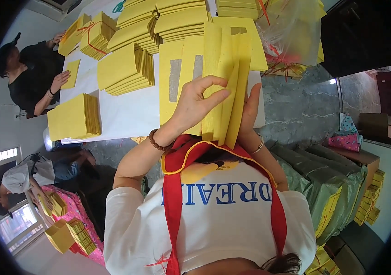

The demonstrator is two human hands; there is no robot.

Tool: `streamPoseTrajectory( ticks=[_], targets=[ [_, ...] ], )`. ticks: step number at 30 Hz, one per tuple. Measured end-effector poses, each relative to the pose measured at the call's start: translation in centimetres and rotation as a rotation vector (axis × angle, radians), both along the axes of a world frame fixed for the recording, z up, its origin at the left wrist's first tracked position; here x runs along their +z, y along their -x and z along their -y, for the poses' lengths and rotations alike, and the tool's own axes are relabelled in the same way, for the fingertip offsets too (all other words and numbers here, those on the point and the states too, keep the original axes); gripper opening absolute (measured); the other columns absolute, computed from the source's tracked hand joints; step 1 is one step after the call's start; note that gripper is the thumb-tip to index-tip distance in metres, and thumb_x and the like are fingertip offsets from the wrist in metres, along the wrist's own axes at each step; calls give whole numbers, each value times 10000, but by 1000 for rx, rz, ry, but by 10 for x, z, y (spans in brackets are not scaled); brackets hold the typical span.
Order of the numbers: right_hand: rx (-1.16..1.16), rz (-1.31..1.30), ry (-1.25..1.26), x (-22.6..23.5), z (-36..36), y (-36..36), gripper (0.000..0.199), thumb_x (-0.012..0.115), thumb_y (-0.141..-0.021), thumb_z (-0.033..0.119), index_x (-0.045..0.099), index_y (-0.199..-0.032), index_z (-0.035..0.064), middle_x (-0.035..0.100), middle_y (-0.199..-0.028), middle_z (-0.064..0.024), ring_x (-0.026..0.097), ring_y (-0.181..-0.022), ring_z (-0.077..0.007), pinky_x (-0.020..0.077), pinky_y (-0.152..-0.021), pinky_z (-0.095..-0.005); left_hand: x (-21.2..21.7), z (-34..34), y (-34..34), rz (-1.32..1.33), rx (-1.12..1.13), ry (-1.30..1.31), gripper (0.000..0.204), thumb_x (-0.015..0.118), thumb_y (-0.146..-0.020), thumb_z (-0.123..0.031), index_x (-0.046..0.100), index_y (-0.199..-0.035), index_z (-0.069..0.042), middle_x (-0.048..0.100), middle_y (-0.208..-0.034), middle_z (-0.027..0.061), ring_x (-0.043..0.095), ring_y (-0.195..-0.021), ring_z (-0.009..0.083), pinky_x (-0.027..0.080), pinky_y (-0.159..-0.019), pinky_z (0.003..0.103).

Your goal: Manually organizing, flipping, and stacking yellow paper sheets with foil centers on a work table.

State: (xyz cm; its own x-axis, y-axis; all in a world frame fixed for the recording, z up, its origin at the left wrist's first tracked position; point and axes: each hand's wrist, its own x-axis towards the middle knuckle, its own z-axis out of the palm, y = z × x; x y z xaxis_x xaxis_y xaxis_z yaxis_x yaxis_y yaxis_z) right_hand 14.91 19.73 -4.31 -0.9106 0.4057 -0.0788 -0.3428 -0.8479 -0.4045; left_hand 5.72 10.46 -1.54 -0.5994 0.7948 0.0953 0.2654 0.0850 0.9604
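Note:
Several long folded yellow paper sheets (225, 59) stand on edge, partly fanned, in front of my chest at the table's near side. My left hand (195, 103) reaches across from the left, its thumb and curled index finger closed at the edge of one sheet. On the far right side of the sheets, my right hand (249, 110) holds them from behind; its thumb side shows and most of its fingers are hidden. Beneath my left hand lie flat yellow sheets (165, 98) with grey rectangular patches (175, 80).
Stacks of folded yellow paper (124, 71) cover much of the white table (117, 114). A clear plastic bag (287, 27) sits at the right corner. Across the left side, a person in black (32, 68) handles yellow paper; another person (35, 174) works behind. Green-wrapped bundles (315, 183) stand at right.

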Motion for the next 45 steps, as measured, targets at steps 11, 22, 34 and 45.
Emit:
streamPoseTrajectory(
  ticks=[11,22,34,45],
  targets=[
    [-64,113,-189,4,4,5,508,185,-967,447,289,-1345,125,429,-1276,-54,437,-1158,-148,366,-970,-305,1,0,-4,-15,135,-47,242,535,-809,-45,545,-1051,-32,564,-821,16,507,-766,83,412,-676,221],
    [-17,86,-268,13,8,3,608,129,-941,518,95,-1432,161,277,-1405,-61,309,-1272,-183,278,-1039,-325,12,-6,-4,-117,-3,21,339,650,-776,-146,565,-1070,-2,629,-931,99,590,-846,153,456,-741,265],
    [-8,66,-147,11,7,3,626,125,-930,541,101,-1430,166,276,-1407,-65,299,-1282,-195,257,-1055,-329,15,-5,-3,-44,-16,20,333,692,-757,-154,559,-1028,-12,626,-948,83,582,-868,139,448,-762,259],
    [-11,28,-143,8,6,2,612,148,-933,538,138,-1425,173,317,-1385,-42,337,-1253,-175,295,-1028,-326,0,-1,-1,-122,-16,-44,185,627,-784,-140,560,-907,-19,584,-794,132,584,-723,221,446,-622,304]
  ],
)
